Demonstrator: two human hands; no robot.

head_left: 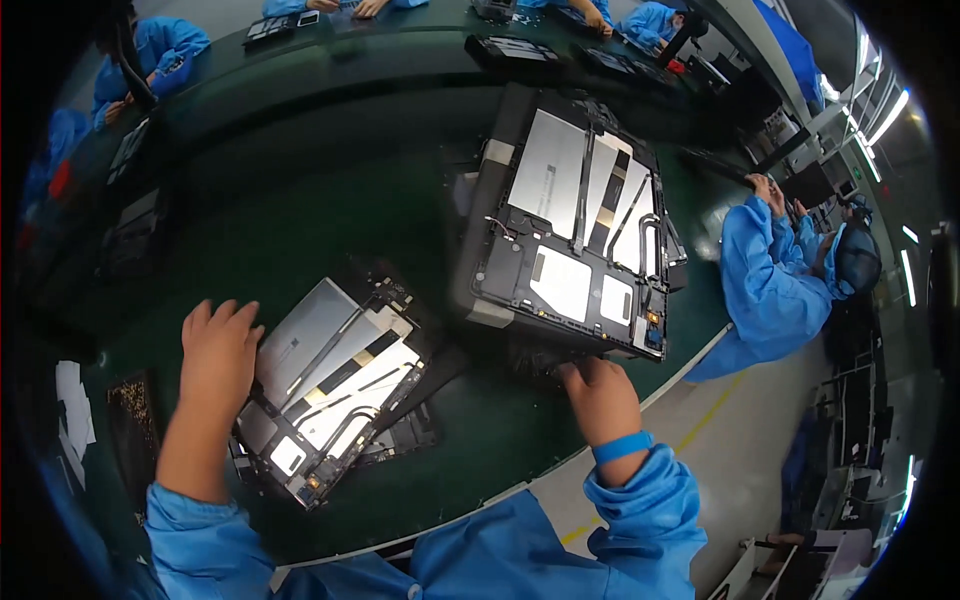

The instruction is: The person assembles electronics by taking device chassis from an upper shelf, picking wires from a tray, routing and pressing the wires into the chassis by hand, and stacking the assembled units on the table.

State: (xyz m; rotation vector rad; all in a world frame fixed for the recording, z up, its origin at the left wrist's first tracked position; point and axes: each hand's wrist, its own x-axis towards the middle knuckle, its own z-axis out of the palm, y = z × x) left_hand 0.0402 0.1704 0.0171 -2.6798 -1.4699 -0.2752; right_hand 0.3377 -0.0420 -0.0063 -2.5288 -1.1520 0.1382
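My left hand (222,352) is open, its fingers stretched beside the upper left edge of an opened electronic device (335,385). Silver battery-like panels, dark strips and thin cables show inside the black frame, which lies slanted over other dark parts. To the right, a similar opened device (575,220) rests on top of a stack with a pale-taped black case (490,312) beneath it. My right hand (605,402), with a blue wristband (622,447), is closed by the stack's near edge. Its fingertips meet a dark blurred area, so what they hold cannot be made out.
A dark tray of small gold-coloured pieces (132,415) and white papers (73,415) lie at the left of the green table (500,440). A co-worker in blue (775,265) sits at the right. More people and opened devices (515,48) line the far side.
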